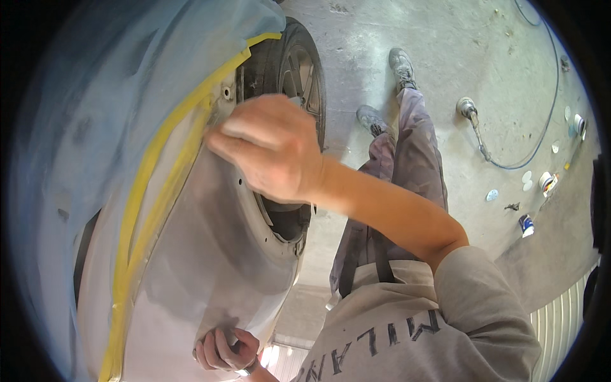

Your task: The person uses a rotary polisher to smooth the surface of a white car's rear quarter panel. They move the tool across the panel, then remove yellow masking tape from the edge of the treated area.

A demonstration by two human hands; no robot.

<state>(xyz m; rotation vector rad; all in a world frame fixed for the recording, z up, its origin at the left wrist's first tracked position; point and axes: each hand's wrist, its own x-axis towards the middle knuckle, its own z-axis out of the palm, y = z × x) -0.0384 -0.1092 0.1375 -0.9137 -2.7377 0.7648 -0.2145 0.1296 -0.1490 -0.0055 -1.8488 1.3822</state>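
Note:
My right hand is slightly blurred, its fingers drawn together at the upper edge of a grey-white car body panel, above the wheel arch. Its fingertips are beside yellow masking tape; whether anything is pinched between them is hidden. Lower down, my left hand, with a band at the wrist, rests against the same panel with curled fingers. Its palm is out of sight, so a held thing cannot be made out. Bluish masking film covers the car beyond the tape, which runs in two strips that join lower down.
A wheel with its tyre sits in the arch near my right hand. On the concrete floor lie a round-headed air sander with a blue hose, several sanding discs, a blue-and-white can and a white container.

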